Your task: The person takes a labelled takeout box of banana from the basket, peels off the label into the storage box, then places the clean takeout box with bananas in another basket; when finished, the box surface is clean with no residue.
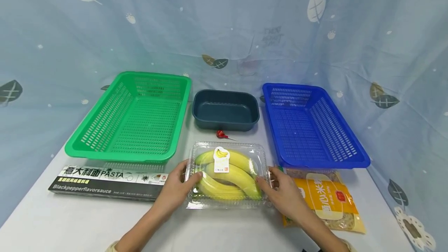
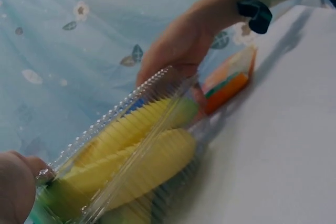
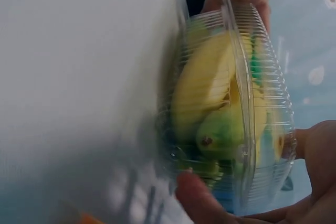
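Observation:
A clear plastic clamshell box of bananas (image 1: 227, 176) is held between both hands near the middle of the table. On its left side the left hand (image 1: 178, 186) grips it, thumb over the lid's edge. The right hand (image 1: 285, 195) grips the opposite side, thumb on the lid and fingers around the wall. A white label with a banana picture (image 1: 221, 160) is stuck on the lid. In the right wrist view the box (image 3: 226, 103) shows end-on, with the fingers and thumb of the right hand (image 3: 320, 177) around it.
Behind stand a green basket (image 1: 119, 155), a dark blue tub (image 1: 227, 125) and a blue basket (image 1: 325, 163). A red lollipop (image 1: 221, 134) lies before the tub. A black pasta box (image 1: 105, 184) lies left; a yellow noodle packet (image 1: 327, 201) lies right. A patterned curtain (image 1: 224, 22) closes off the back.

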{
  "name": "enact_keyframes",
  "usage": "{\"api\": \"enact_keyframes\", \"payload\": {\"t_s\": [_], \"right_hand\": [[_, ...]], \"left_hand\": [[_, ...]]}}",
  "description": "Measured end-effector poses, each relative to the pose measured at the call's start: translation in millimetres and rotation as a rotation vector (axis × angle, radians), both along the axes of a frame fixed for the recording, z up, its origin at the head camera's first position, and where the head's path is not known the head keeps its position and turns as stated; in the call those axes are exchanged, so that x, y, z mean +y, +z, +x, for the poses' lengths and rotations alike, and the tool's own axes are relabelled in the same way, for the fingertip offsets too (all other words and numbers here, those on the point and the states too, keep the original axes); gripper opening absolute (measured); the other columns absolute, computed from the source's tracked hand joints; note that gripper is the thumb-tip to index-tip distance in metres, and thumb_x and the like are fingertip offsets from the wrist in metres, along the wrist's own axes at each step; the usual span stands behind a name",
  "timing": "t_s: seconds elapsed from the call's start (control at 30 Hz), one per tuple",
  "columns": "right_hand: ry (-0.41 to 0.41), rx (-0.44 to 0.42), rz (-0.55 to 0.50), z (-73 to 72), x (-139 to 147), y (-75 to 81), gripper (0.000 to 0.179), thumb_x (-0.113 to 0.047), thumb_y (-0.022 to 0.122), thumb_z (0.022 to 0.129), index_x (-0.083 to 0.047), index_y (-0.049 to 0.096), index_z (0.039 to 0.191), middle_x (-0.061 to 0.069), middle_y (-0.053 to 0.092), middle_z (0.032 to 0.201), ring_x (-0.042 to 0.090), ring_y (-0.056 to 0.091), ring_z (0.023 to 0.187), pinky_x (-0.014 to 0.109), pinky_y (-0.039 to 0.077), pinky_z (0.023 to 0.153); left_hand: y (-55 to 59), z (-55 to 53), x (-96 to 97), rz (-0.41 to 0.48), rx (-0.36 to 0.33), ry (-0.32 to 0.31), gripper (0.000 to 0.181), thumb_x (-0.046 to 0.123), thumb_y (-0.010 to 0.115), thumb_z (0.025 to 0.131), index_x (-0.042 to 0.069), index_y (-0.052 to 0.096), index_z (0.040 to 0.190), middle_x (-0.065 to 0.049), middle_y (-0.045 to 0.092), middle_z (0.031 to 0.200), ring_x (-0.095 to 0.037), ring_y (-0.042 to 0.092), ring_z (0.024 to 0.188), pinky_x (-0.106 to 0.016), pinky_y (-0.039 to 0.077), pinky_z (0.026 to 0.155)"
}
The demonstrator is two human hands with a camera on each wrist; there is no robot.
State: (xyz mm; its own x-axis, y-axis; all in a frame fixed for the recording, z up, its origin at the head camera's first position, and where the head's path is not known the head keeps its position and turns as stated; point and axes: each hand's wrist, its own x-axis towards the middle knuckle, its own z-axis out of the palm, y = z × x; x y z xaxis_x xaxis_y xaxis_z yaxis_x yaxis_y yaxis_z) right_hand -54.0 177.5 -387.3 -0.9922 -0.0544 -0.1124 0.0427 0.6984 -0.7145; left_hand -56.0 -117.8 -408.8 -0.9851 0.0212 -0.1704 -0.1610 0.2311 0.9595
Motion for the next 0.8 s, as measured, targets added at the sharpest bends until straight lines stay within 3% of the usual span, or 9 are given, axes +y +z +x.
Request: {"api": "enact_keyframes", "payload": {"t_s": [0.13,0.23,0.33,0.5,0.8], "right_hand": [[0.032,0.074,0.153,5.2,-2.1,8.9,0.075,-0.050,0.067,0.094,0.001,0.047,0.146,0.020,0.064,0.124,0.033,0.065,0.107,0.051,0.054,0.089],[0.077,0.177,0.283,8.7,-5.3,19.3,0.070,-0.048,0.070,0.092,-0.002,0.054,0.142,0.021,0.060,0.133,0.040,0.059,0.118,0.059,0.047,0.097],[0.121,0.317,0.357,9.4,-7.9,29.4,0.062,-0.044,0.073,0.089,-0.003,0.061,0.134,0.020,0.058,0.136,0.042,0.057,0.120,0.061,0.047,0.095],[0.203,0.523,0.346,1.2,-11.9,45.0,0.044,-0.035,0.078,0.087,-0.007,0.070,0.120,0.013,0.066,0.124,0.035,0.064,0.110,0.054,0.055,0.085],[0.386,0.567,0.271,-32.8,-27.6,66.7,0.030,-0.021,0.077,0.089,-0.009,0.072,0.116,0.003,0.070,0.110,0.018,0.067,0.090,0.033,0.056,0.068]], "left_hand": [[-0.1,-0.6,0.4,-0.012,-0.013,-0.001,0.069,0.028,0.069,0.094,-0.002,0.039,0.148,-0.028,0.049,0.142,-0.039,0.052,0.125,-0.051,0.048,0.100],[-0.4,-0.8,0.4,-0.021,-0.023,0.003,0.070,0.029,0.068,0.094,-0.002,0.038,0.149,-0.029,0.046,0.144,-0.042,0.048,0.129,-0.053,0.045,0.102],[-0.3,-0.8,0.3,-0.018,-0.039,0.009,0.071,0.029,0.068,0.094,-0.002,0.037,0.150,-0.029,0.044,0.145,-0.042,0.048,0.129,-0.053,0.045,0.102],[-0.5,0.1,0.0,-0.014,-0.047,0.016,0.072,0.031,0.068,0.094,-0.002,0.037,0.150,-0.028,0.047,0.142,-0.038,0.052,0.122,-0.050,0.048,0.098],[-3.2,-0.1,0.7,-0.002,-0.040,0.021,0.072,0.032,0.069,0.094,-0.002,0.038,0.149,-0.027,0.051,0.135,-0.034,0.056,0.114,-0.045,0.052,0.090]]}}
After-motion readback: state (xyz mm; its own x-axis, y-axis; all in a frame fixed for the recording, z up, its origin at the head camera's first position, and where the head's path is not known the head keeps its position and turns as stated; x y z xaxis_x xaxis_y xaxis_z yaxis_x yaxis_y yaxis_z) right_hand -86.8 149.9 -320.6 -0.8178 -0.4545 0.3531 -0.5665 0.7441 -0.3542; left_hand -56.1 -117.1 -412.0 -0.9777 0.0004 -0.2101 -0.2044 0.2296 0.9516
